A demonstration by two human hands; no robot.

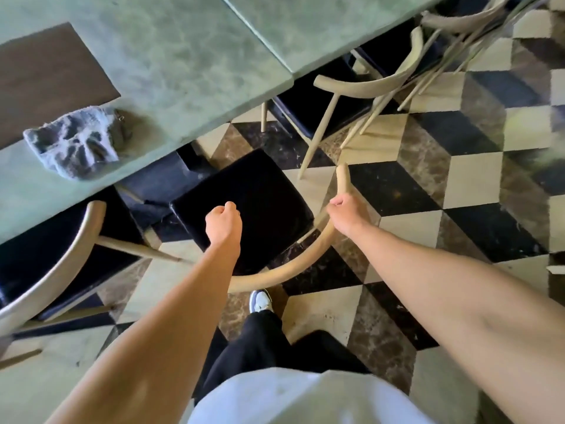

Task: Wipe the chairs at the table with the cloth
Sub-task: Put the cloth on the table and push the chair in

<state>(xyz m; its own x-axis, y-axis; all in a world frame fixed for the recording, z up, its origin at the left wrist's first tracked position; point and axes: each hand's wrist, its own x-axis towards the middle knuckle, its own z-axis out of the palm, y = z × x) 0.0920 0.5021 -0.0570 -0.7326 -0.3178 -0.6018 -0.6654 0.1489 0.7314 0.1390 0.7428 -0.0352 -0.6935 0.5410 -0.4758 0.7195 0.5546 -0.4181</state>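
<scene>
A crumpled grey cloth point(73, 142) lies on the green table point(183, 56) near its front edge, with neither hand touching it. In front of me stands a chair with a black seat point(244, 191) and a curved pale wooden backrest point(293, 264), pulled partly out from the table. My right hand point(347, 215) grips the backrest rail close to its right end. Over the seat, my left hand point(223, 221) is curled into a fist, with nothing visible in it. The rail's left part is hidden under my left forearm.
A second chair point(55, 264) of the same kind stands tucked in at the left. Two more chairs point(360, 84) stand at the right along the table. A dark mat point(49, 75) lies on the table. The floor point(458, 179) is checkered tile. My foot point(260, 301) is just behind the chair.
</scene>
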